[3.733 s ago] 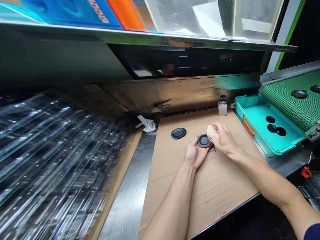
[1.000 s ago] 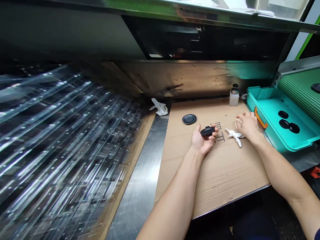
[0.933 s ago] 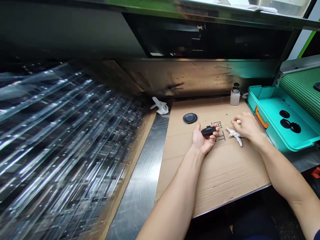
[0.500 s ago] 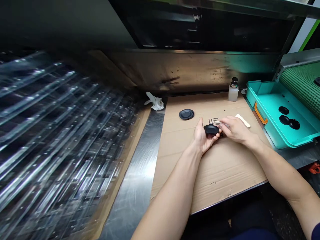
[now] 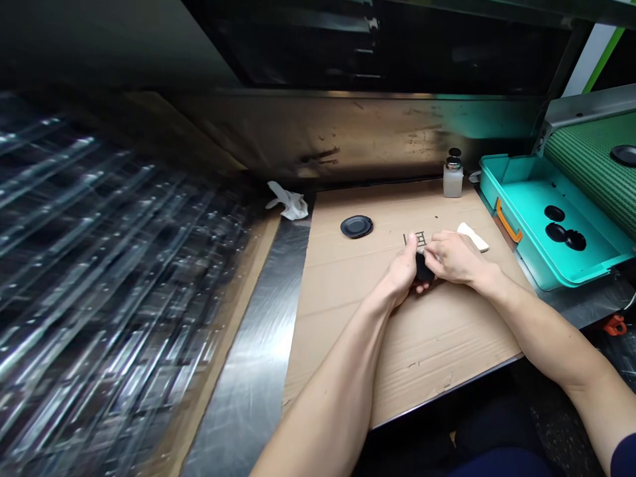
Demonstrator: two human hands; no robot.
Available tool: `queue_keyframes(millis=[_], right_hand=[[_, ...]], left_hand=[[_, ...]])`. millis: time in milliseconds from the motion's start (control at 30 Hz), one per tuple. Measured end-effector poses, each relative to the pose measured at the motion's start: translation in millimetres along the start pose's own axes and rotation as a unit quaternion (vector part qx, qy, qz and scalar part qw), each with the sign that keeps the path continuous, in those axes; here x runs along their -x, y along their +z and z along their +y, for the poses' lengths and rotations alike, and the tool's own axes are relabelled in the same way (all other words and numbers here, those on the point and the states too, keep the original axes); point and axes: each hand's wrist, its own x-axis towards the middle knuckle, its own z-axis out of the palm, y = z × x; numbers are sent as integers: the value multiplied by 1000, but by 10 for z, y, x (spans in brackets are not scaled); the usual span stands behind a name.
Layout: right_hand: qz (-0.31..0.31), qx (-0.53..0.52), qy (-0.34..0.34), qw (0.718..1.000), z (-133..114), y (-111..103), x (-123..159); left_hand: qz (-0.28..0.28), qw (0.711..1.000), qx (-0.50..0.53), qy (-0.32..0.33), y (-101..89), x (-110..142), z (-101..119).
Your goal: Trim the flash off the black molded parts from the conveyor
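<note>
Black held part, brown cardboard, turquoise tray — orange handle

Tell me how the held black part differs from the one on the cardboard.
The held black part is gripped in the left hand; the loose black part lies on the cardboard. The right hand partly covers the held black part, while the loose black part shows whole. Both are black.

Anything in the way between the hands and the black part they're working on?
Nothing visible: the left hand holds the black part, and the right hand partly covers it. The off-white block lies just beyond the right hand, not between.
</note>
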Motion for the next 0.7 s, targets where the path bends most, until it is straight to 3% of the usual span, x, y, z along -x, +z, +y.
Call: queue_keyframes(millis=[133, 267, 467, 700], right_hand=[[-43, -17, 24, 999, 34, -32, 7], [-67, -20, 68, 995, 119, -61, 28], [52, -137, 75, 986, 196, 26, -7], [37, -203, 28, 978, 123, 150, 0]], left_hand=[[-33, 996, -78, 0, -26, -7, -35], [-7, 997, -67, -24, -26, -24, -28], [13, 999, -31, -39, 5, -20, 49], [7, 999, -29, -40, 14, -27, 63]])
